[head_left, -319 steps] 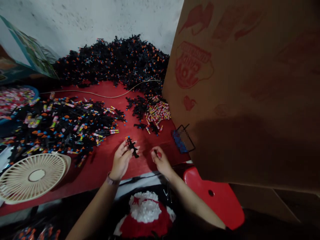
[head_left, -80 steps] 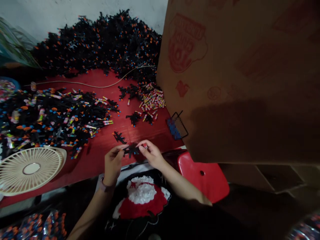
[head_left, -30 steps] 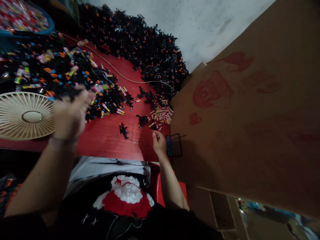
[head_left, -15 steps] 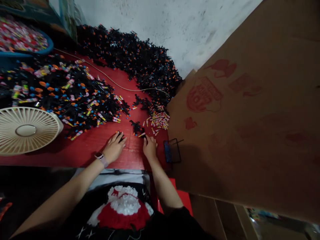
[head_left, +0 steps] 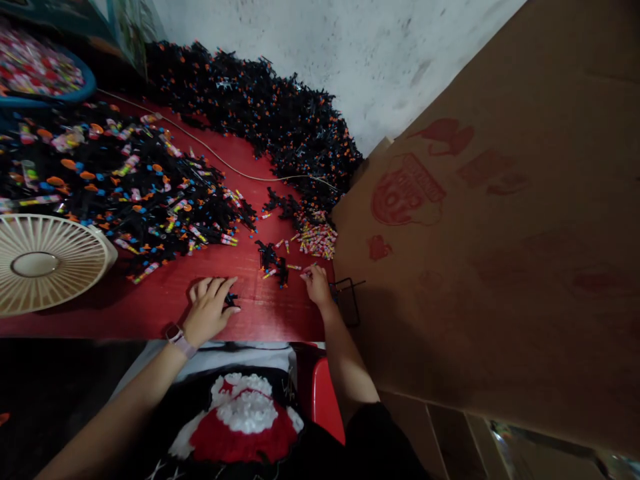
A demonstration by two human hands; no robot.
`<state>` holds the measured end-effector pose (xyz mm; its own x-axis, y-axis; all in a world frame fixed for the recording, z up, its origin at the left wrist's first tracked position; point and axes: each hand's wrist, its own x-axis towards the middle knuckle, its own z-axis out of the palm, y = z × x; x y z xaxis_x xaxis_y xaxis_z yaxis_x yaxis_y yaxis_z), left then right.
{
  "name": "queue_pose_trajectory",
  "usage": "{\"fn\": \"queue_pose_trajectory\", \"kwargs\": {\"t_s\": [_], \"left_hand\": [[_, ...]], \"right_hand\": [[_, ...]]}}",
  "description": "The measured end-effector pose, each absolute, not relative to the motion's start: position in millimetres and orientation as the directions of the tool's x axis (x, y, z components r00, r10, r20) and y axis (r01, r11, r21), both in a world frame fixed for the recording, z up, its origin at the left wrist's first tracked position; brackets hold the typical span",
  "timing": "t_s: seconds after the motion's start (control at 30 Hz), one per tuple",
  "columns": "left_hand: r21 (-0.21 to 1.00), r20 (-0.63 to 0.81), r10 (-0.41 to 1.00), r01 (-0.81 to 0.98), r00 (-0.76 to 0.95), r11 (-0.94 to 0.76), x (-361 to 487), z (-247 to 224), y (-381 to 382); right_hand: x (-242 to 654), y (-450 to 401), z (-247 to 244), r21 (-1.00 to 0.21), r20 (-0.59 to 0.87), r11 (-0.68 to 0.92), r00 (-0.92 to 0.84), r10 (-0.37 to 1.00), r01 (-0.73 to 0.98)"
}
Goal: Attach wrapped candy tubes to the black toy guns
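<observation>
My left hand (head_left: 210, 310), with a watch on its wrist, lies near the front of the red table (head_left: 255, 313), fingers spread around a small black piece (head_left: 231, 300). My right hand (head_left: 317, 285) is closed at the table's right side, its fingertips pinched on something small that I cannot make out. Just beyond it lies a pile of small pink and yellow tubes (head_left: 319, 240). Between the hands, a little farther back, are several black pieces (head_left: 273, 260) with orange and blue parts, and a few loose tubes beside them.
A white fan (head_left: 55, 263) stands at left before a heap of black pieces with tubes (head_left: 145, 180). Another black heap (head_left: 280, 120) lies along the wall. A blue basin (head_left: 87, 83) sits at far left, and a large cardboard box (head_left: 475, 267) borders the right.
My left hand has moved left and toward the table's front edge. My right hand has shifted right, away from the black pieces, where another piece now lies.
</observation>
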<state>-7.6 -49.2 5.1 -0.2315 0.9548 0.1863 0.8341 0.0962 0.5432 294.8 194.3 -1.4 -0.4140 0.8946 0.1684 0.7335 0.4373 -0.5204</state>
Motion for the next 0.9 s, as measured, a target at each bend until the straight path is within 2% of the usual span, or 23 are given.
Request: {"fn": "queue_pose_trajectory", "kwargs": {"t_s": [0.17,0.43,0.7,0.9], "left_hand": [[0.512,0.244,0.942,0.856,-0.231,0.077,-6,-3,-51],[0.495,0.213,0.953,0.865,-0.214,0.084,-8,0,-49],[0.545,0.243,0.940,0.835,-0.238,0.070,-6,-1,-47],[0.559,0.225,0.942,0.825,-0.248,0.084,-6,2,-47]], "right_hand": [[278,187,-4,-0.529,0.139,0.347,-0.324,0.936,0.774],[222,186,-15,-0.506,0.044,0.193,-0.199,0.979,0.841],[264,216,9,-0.496,0.050,0.251,-0.261,0.964,0.831],[299,252,29,-0.500,0.024,0.339,-0.379,0.925,0.797]]}}
